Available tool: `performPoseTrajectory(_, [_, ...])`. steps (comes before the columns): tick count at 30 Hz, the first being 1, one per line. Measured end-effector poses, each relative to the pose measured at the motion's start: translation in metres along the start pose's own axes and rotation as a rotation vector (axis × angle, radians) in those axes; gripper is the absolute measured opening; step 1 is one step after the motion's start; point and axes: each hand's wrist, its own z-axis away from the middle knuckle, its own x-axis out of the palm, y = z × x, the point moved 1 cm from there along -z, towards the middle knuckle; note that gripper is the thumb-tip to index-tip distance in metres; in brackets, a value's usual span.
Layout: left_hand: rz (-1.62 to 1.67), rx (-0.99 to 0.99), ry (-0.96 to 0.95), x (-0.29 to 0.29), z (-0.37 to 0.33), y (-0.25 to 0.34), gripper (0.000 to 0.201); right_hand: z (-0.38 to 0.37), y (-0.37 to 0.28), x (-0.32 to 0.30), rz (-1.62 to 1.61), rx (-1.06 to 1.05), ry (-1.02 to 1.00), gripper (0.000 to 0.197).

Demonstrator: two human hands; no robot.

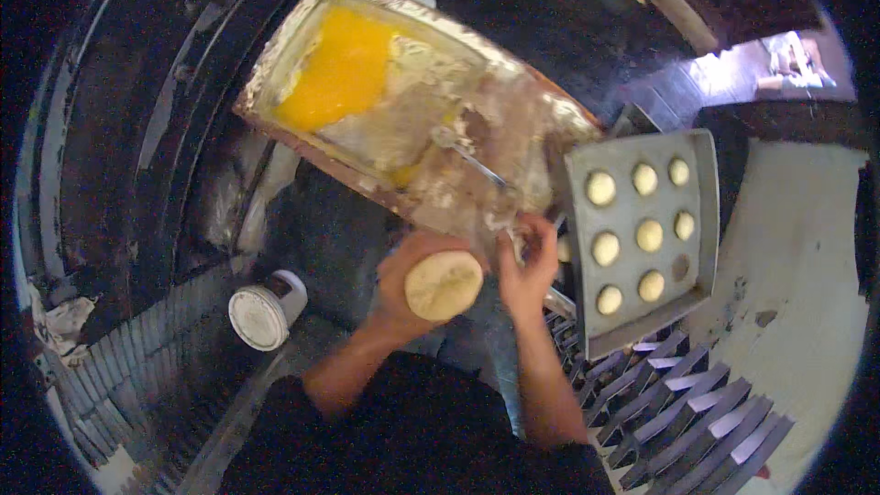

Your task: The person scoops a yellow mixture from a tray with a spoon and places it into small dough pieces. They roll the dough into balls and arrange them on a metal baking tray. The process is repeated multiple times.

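My left hand is closed around a large, smooth, round lump of dough, tan in colour and held in front of my body. Beside it, my right hand is raised at the near end of a worn, whitish trough; its thumb and forefinger stand apart, with nothing plainly between them. A yellow mass fills the far left part of the trough. Across its middle lies a metal utensil with a thin handle. Several small pale dough balls sit in rows on a grey baking tray to the right.
A white lidded bucket stands at lower left. Many stacked dark metal pans or strips fan out below the tray. At the far right is a pale surface. A dark round mark shows on the tray.
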Motion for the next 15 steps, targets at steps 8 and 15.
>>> performPoseTrajectory(8, [-0.093, -0.086, 0.204, -0.177, -0.055, -0.082, 0.052, -0.086, 0.054, 0.106, 0.448, -0.341, -0.067, 0.023])
performPoseTrajectory(15, [0.021, -0.346, 0.208, -0.247, -0.066, -0.123, 0.053, -0.143, -0.063, 0.191, 0.802, -0.651, -0.482, 0.036])
